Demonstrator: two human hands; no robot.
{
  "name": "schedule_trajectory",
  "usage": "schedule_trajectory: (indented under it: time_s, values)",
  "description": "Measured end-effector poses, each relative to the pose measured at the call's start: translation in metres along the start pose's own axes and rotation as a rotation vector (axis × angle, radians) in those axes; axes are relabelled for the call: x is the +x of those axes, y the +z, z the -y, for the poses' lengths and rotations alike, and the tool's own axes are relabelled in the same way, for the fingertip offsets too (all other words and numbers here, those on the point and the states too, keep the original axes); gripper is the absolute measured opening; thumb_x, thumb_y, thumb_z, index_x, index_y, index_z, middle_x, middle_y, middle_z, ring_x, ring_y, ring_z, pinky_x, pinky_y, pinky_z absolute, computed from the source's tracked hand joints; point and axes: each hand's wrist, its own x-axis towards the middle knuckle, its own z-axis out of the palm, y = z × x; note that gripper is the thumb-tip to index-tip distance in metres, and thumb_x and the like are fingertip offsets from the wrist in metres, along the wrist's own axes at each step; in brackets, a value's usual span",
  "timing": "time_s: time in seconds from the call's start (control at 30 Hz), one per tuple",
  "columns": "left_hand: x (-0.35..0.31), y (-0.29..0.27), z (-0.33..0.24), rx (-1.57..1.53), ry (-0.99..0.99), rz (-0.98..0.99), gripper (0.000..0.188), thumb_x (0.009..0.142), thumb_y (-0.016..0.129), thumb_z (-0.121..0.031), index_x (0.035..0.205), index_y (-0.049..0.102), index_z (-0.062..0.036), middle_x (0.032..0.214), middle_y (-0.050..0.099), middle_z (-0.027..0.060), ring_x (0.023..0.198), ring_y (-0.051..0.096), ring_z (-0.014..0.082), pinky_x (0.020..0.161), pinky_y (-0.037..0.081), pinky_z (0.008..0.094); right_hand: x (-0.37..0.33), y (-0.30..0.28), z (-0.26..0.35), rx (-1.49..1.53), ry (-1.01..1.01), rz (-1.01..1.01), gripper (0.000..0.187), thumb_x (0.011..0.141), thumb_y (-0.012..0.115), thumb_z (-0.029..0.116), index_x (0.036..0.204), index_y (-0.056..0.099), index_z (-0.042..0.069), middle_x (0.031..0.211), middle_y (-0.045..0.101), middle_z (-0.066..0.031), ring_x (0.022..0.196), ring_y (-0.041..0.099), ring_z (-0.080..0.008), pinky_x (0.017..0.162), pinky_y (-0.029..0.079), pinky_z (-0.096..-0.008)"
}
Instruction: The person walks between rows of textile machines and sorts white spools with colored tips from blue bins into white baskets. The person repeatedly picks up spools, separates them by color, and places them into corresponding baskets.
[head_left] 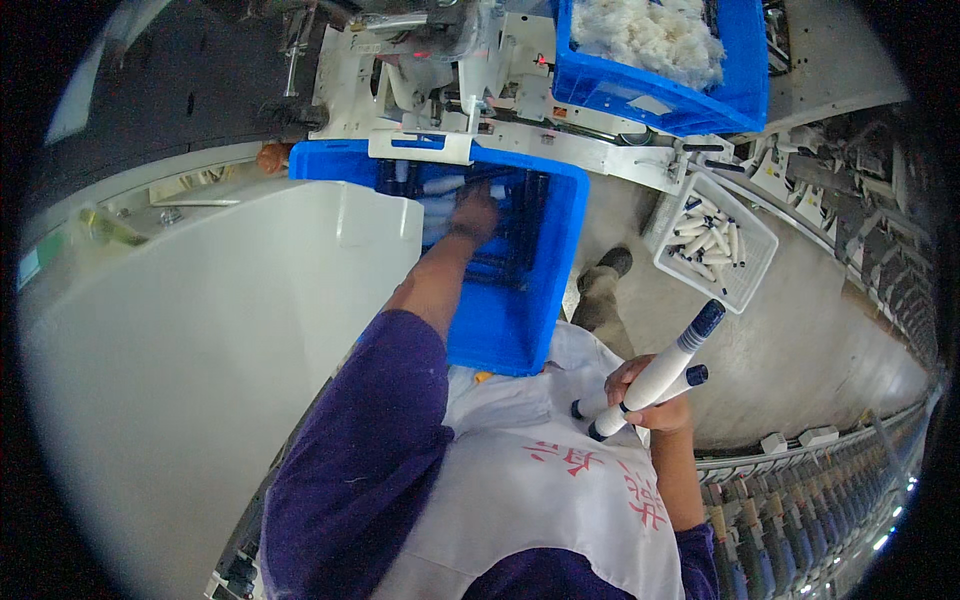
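My right hand (660, 408) is closed around two bobbins of white yarn wound on dark blue tubes, held beside my apron. The longer bobbin (658, 378) tilts up to the right, and the other bobbin (676, 386) crosses behind it. My left hand (474, 212) reaches down into a blue bin (500, 335), among white yarn bobbins (440, 186) and dark tubes (528, 225). Blur and shadow hide its fingers, so whether it grips one of the bobbins cannot be made out.
Beyond the blue bin stands a machine (420, 85) with metal parts. Another blue bin (650, 100) at the far right holds fluffy white fibre (650, 40). A white basket (760, 265) of bobbins sits on the right. A large white panel (230, 330) fills the left, and rows of spindles (800, 520) line the lower right.
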Motion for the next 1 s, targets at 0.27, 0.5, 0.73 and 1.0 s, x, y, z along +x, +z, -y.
schedule_trajectory:
  time_s: [0.27,0.5,0.73,1.0]
  values:
    - [-0.048,-0.013,0.033,0.067,0.163,-0.244,0.044,0.069,0.063,-0.014,0.111,0.055,-0.0012,0.140,0.028,0.0200,0.124,0.031,0.0418,0.104,0.028,0.0462,-0.013,-0.013,-0.004,0.029,0.014,-0.138,0.051,0.058,0.076,0.006,0.104,0.053,0.003,0.081,0.060,-0.0108,0.076,0.057,-0.0251,0.071,0.043,-0.0390]
    - [-0.139,-0.092,-0.013,-0.544,0.348,-0.751,0.039,0.062,0.072,-0.005,0.097,0.055,-0.0044,0.113,0.052,0.0210,0.109,0.048,0.0402,0.092,0.038,0.0446,-0.015,-0.032,0.011,-0.303,-0.012,-0.255,0.041,0.061,0.077,0.010,0.096,0.059,0.002,0.087,0.063,-0.0063,0.081,0.060,-0.0164,0.074,0.048,-0.0313]
    - [-0.249,-0.215,-0.126,-0.511,0.596,-0.520,0.021,0.065,0.069,-0.012,0.083,0.059,-0.0064,0.108,0.057,0.0189,0.105,0.053,0.0360,0.090,0.040,0.0424,-0.027,-0.046,0.026,-0.093,-0.051,-0.252,0.047,0.060,0.076,0.010,0.101,0.058,-0.002,0.100,0.063,-0.0135,0.094,0.060,-0.0217,0.085,0.046,-0.0361]
    - [-0.170,-0.182,-0.275,-1.439,0.150,0.390,0.035,0.068,0.074,-0.010,0.100,0.061,-0.0021,0.087,0.063,0.0077,0.079,0.059,0.0175,0.074,0.048,0.0331,-0.056,-0.090,0.046,0.133,-0.062,-0.263,0.053,0.059,0.077,0.015,0.106,0.055,0.004,0.108,0.056,-0.0097,0.103,0.055,-0.0226,0.090,0.043,-0.0359]
